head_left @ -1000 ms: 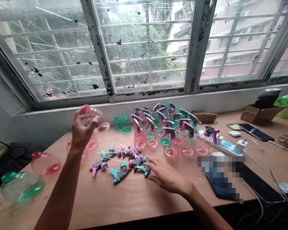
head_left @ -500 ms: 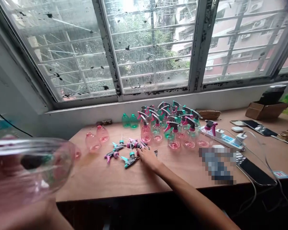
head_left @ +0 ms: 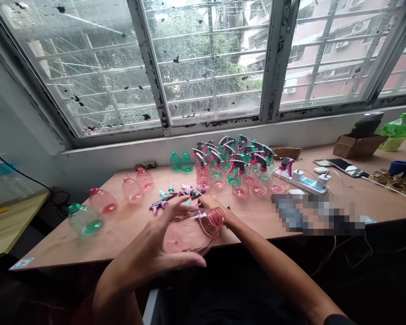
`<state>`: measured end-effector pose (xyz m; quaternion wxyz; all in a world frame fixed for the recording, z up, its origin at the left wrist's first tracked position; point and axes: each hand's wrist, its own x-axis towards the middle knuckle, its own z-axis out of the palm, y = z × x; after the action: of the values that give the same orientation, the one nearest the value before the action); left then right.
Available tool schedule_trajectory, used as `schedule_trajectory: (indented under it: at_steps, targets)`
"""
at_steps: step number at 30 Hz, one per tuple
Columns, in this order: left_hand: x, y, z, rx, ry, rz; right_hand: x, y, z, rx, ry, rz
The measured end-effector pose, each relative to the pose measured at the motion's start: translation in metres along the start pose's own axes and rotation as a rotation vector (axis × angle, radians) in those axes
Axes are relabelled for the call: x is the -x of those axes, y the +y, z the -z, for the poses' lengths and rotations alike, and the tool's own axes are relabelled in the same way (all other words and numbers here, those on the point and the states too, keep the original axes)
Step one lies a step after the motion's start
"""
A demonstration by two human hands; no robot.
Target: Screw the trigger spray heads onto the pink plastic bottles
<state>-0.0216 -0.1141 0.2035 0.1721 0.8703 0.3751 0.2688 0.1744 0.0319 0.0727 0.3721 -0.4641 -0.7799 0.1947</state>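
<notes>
My left hand [head_left: 155, 246] is wrapped round a clear pink plastic bottle [head_left: 189, 234], tilted on its side in front of me, its open threaded neck pointing right. Behind that bottle, my right hand [head_left: 211, 203] reaches down to the table, with its fingers closed on a trigger spray head. Parts of the head show on both sides of the hand; the bottle hides the rest. Beside it lie several loose spray heads [head_left: 169, 196] in grey, pink and turquoise. Farther back stands a cluster of bottles with spray heads fitted [head_left: 240, 187].
Open pink bottles [head_left: 103, 203] and a green one [head_left: 85, 221] stand at the left, with two small green bottles [head_left: 181, 163] by the wall. On the right are a power strip [head_left: 307, 183] with cables, phones [head_left: 348, 167], a cardboard box [head_left: 357, 145] and a large green bottle [head_left: 397, 131].
My left hand has brought the pink bottle from close at the left to the middle, near my right hand. The right hand stays by the spray heads. The view has shifted slightly.
</notes>
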Motion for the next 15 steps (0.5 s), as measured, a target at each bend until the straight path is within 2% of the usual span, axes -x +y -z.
schedule_trajectory:
  at_steps: [2, 4, 7, 11, 13, 15]
  targets:
    - [-0.001, 0.008, -0.002, -0.061, -0.101, -0.005, 0.002, -0.005, 0.005, 0.017, -0.022, -0.003]
    - [0.000, 0.014, -0.001, -0.117, -0.141, -0.023, 0.006, -0.012, 0.016, 0.015, -0.017, -0.001]
    - [0.001, 0.015, 0.004, -0.183, -0.058, -0.029, 0.021, -0.019, 0.045, -0.082, 0.047, 0.019]
    - [0.000, -0.001, 0.007, -0.270, 0.101, 0.039, 0.059, -0.016, 0.103, -0.267, 0.102, 0.029]
    - [-0.002, -0.009, 0.006, -0.315, 0.146, 0.071, 0.078, -0.012, 0.132, -0.450, 0.221, -0.042]
    - [-0.005, -0.013, 0.003, -0.345, 0.139, 0.079, 0.094, -0.012, 0.154, -0.611, 0.283, -0.118]
